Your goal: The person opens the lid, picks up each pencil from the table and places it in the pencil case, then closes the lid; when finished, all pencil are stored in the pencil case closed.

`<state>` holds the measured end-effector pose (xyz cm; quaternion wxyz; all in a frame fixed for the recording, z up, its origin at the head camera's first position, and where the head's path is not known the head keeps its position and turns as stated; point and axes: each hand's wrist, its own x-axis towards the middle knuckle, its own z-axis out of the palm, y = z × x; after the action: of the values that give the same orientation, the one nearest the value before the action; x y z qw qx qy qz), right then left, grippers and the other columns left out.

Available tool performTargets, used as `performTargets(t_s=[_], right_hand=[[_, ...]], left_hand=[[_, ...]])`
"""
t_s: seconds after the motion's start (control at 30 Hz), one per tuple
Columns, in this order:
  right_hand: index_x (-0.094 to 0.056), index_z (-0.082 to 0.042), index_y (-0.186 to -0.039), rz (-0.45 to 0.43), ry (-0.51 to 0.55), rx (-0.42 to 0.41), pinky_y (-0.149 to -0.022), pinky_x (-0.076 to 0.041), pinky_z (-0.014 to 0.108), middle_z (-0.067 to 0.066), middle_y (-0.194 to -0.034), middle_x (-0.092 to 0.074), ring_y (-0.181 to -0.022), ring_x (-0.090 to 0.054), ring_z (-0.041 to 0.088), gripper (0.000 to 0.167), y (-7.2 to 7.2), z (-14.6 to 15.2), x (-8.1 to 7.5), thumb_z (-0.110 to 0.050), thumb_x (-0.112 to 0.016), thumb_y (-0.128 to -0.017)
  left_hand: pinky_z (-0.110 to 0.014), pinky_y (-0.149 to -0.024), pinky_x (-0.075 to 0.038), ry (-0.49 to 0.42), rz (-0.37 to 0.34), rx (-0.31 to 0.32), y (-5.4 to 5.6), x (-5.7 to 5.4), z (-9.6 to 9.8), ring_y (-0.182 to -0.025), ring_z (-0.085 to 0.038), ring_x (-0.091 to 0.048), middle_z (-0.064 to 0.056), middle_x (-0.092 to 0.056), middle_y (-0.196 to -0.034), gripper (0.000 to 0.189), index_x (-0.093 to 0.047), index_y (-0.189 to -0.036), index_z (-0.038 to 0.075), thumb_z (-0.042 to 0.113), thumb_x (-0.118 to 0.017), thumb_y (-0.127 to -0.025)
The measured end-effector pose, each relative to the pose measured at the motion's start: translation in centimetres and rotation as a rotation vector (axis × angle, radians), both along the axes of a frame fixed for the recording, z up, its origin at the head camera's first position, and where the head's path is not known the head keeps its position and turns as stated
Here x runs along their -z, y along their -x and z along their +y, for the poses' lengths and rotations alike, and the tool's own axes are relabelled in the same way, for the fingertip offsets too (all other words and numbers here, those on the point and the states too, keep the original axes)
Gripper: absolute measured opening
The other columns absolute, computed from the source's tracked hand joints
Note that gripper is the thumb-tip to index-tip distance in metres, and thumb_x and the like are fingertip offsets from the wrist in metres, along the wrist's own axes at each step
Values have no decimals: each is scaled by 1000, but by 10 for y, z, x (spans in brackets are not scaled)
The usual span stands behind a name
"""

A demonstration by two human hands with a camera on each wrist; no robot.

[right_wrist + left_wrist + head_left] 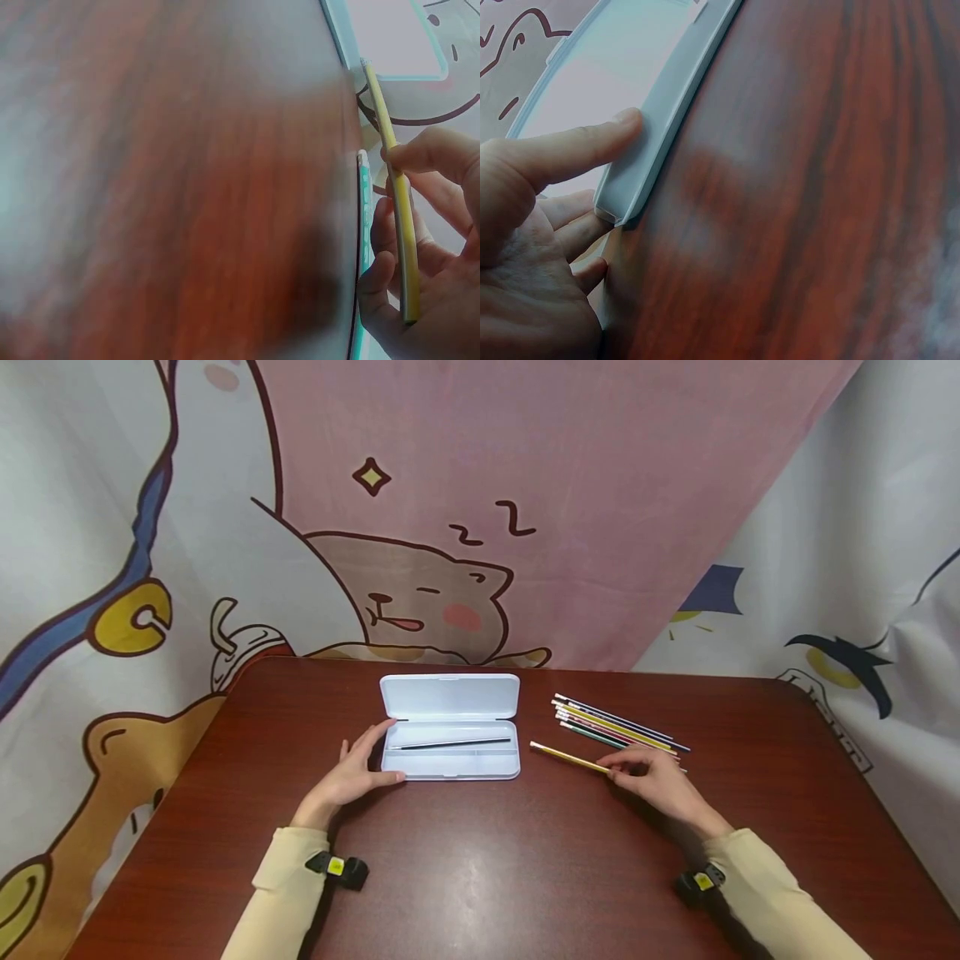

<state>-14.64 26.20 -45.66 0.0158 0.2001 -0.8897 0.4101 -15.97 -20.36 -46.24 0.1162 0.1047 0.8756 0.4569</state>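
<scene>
A white pencil case (450,767) lies with its lid (450,697) raised at the back. Inside its rear compartment rests one dark pencil (450,744). My left hand (348,779) holds the case by its left end, thumb on the front rim and fingers round the side and back corner. Between thumb and fingers, my right hand (662,781) pinches a yellow pencil (384,120) near its rear part; the white-tipped end points left toward the case. Just behind that hand lies a loose bunch of pencils (615,723) in several colours, partly covered by the fingers.
All of this is on a dark reddish wooden table (465,877). A cloth backdrop (585,593) with cartoon animals hangs behind the table's back edge. Each wrist carries a small black camera, the left camera (348,871) and the right camera (693,885).
</scene>
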Motion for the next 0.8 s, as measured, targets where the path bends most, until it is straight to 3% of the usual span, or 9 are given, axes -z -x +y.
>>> performTargets(t_s=[0.37,0.5,0.6,0.73,0.8], right_hand=[[-75,-4,-98,15,26,-47,-60,-47,24,4,-80,-64,-73,-56,11,21,11,-22,-4,6,-71,-80],[-73,3,-97,9,24,-67,-58,-47,26,8,-79,-64,-70,-56,17,20,7,-38,-20,11,-69,-80],[-75,0,-98,-5,30,-73,-59,-47,25,3,-79,-64,-71,-56,15,18,11,-43,-16,7,-70,-81],[-77,-10,-98,-23,37,-71,-59,-46,24,-7,-80,-63,-72,-55,10,19,26,-44,3,-1,-73,-82],[-77,-10,-98,-21,38,-80,-59,-46,24,-7,-79,-64,-72,-55,11,19,29,-48,3,-1,-73,-82]], left_hand=[[-57,-108,17,0,12,1,0,-1,0,-143,-41,-4,-23,-21,-155,87,-26,-151,8,20,-77,-80],[-57,-108,17,0,13,2,1,0,0,-143,-41,-5,-23,-21,-155,87,-27,-151,9,20,-77,-80],[-57,-108,17,-1,8,0,1,1,0,-143,-41,-4,-23,-21,-155,87,-27,-151,10,20,-77,-80],[-57,-107,17,-2,2,-4,0,0,0,-143,-41,-4,-23,-20,-155,88,-26,-151,9,20,-77,-80],[-57,-107,18,-2,0,-5,1,0,0,-143,-41,-3,-23,-20,-155,88,-26,-151,9,20,-77,-80]])
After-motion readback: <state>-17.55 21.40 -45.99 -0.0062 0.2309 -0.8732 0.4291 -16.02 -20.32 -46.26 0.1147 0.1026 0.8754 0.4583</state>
